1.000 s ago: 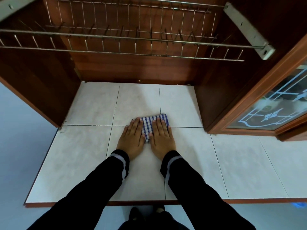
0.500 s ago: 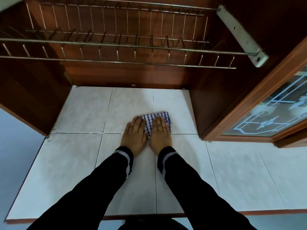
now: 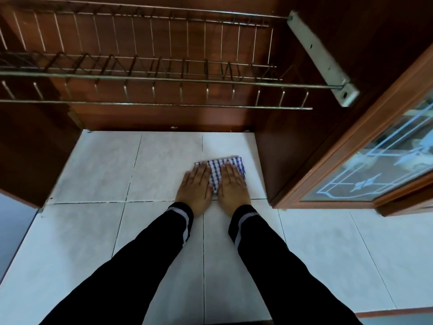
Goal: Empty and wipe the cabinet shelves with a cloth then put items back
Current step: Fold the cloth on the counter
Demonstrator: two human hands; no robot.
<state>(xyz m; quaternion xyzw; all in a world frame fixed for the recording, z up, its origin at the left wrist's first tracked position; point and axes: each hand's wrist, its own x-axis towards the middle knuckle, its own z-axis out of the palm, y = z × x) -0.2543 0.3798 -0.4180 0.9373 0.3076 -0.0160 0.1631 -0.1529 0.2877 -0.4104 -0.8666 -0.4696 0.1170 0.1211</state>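
On the tiled counter (image 3: 100, 231), just inside the open cabinet and near its right wall (image 3: 281, 160), the checked cloth (image 3: 216, 171) lies folded and flat. The left hand (image 3: 194, 188) and the right hand (image 3: 233, 187) both press on it, palms down and fingers spread flat, gripping nothing.

The likeliest trouble is the cloth bunching or sliding out from under the palms if the push is uneven, leaving a strip unwiped. A stroke to the right would soon meet the cabinet wall, and knuckles could knock it. Lifting the hands carelessly could catch the wire rack (image 3: 152, 90) overhead.

Open tile runs wide to the left and a little toward the back; the right is nearly closed. The glass door (image 3: 375, 165) stands open, well apart.
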